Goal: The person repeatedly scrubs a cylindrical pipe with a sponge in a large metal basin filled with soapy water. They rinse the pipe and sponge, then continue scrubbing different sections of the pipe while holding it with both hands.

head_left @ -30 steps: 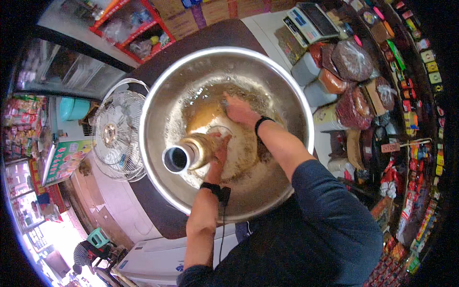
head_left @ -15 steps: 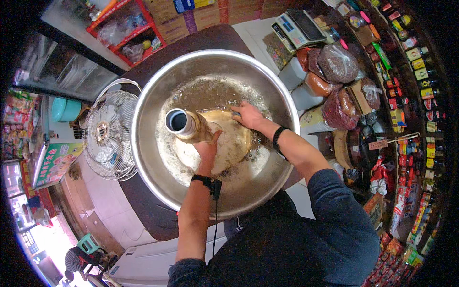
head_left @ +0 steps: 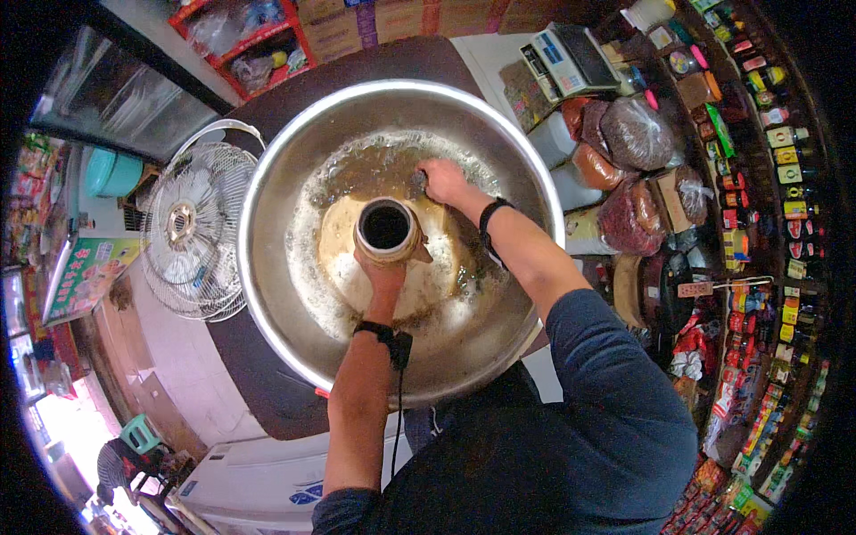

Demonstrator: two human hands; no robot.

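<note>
A large steel basin [head_left: 275,259] holds murky, foamy water. In it stands a metal tube [head_left: 390,256] with a dark round mouth facing up; below it spreads a wide, round, tan-coloured metal piece [head_left: 339,227], partly under the suds. Whether the two are joined I cannot tell. My left hand [head_left: 385,278] is wrapped round the tube from the near side. Beyond the tube to the right, my right hand [head_left: 443,181] is closed on a small dark grey scouring pad [head_left: 417,182], at the far part of the water. Its fingers partly cover the pad.
The basin rests on a dark tabletop [head_left: 267,392]. A wire fan guard [head_left: 194,227] leans at its left. To the right are a scale [head_left: 571,61], bags of dry goods [head_left: 635,134] and shelves of bottles [head_left: 789,209]. A white chest [head_left: 267,481] stands at the near left.
The tube has swung right and stands more upright, with my left hand still round it. My right hand has moved farther away and a little left with the pad. The view has shifted slightly.
</note>
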